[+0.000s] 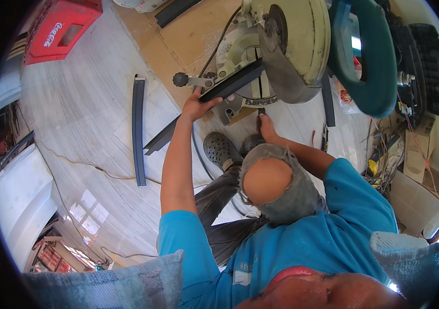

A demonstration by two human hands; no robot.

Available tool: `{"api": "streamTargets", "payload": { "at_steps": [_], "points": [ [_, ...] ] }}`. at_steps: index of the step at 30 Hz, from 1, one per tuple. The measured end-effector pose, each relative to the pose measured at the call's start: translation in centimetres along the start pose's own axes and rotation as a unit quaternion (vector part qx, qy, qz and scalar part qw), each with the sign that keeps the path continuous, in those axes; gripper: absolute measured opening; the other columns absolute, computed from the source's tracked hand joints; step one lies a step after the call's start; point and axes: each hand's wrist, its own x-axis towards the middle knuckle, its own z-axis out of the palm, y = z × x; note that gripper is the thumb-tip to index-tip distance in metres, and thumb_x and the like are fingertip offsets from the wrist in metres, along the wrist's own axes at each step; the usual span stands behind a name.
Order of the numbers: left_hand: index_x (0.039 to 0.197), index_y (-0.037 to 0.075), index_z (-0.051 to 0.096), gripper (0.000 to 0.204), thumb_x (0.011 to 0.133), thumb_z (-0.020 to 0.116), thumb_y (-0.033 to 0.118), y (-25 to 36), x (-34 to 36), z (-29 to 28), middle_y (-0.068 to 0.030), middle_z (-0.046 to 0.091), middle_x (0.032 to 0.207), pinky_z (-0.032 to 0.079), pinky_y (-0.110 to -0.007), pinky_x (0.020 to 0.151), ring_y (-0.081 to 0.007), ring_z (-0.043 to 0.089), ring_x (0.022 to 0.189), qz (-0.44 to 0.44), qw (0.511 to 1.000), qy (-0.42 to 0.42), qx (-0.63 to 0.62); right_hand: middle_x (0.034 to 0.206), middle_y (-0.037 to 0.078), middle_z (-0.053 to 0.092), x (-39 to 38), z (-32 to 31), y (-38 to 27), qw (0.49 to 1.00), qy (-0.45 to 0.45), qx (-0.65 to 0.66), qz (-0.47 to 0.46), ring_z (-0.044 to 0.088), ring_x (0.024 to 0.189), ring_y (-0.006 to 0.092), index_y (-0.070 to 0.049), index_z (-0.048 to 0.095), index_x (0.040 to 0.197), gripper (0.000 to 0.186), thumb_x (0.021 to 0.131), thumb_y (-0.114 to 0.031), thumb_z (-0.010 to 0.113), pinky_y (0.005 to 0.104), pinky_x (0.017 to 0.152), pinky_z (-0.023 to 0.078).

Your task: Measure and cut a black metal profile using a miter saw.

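Observation:
A mitre saw stands on the floor ahead of me, with its pale blade guard (302,41) and green handle (384,77) raised over the base. Against its fence lies a long dark grey profile bar (237,80), slanting down to the left past the base. My left hand (197,107) grips this bar near a black clamp knob (180,79). At the front of the base, my right hand (269,129) closes round the dark adjusting handle (261,111). The saw's guard hides the bar's far end.
Another dark bar (138,131) lies on the pale floor to the left. A brown board (160,49) spreads under the saw. Far left is a red crate (64,33); cables and a cardboard box (418,149) crowd the right. A cord (95,167) crosses the floor.

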Motion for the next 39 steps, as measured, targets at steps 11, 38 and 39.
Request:
{"api": "streamTargets", "payload": {
  "at_steps": [11, 38, 39],
  "points": [
    [0.144, 0.007, 0.043, 0.099, 0.071, 0.082, 0.062, -0.5, 0.5, 0.7, -0.0227, 0.066, 0.122, 0.05, -0.039, 0.096, -0.0345, 0.064, 0.114, -0.001, 1.0, 0.002, -0.009, 0.082, 0.007, 0.059, -2.8, 6.2, -4.9, 0.985, -0.143, 0.099, 0.016, 0.06, 0.068, 0.0182, -0.003, 0.052, 0.105, 0.019, 0.09, -0.008, 0.062, 0.0347, 0.063, 0.05],
    [0.136, -0.001, 0.048, 0.07, 0.084, 0.083, 0.03, 0.3, 1.2, 2.9, -0.0162, 0.064, 0.125, 0.049, -0.032, 0.094, -0.021, 0.062, 0.11, 0.026, 0.995, -0.024, -0.091, 0.084, 0.008, 0.063, -0.9, 4.4, -4.5, 0.955, -0.13, 0.134, 0.23, 0.061, 0.074, 0.0188, -0.003, 0.064, 0.095, 0.02, 0.081, -0.012, 0.074, 0.0352, 0.064, 0.048],
    [0.135, 0.001, 0.05, 0.074, 0.081, 0.083, 0.039, -0.2, 1.2, 2.9, -0.0174, 0.067, 0.12, 0.05, -0.034, 0.093, -0.0245, 0.065, 0.108, 0.042, 0.996, -0.002, -0.078, 0.084, 0.008, 0.063, -0.9, 4.2, -4.8, 0.954, -0.133, 0.135, 0.232, 0.061, 0.074, 0.0188, -0.003, 0.064, 0.095, 0.02, 0.081, -0.012, 0.074, 0.0352, 0.064, 0.048]
  ]
}}
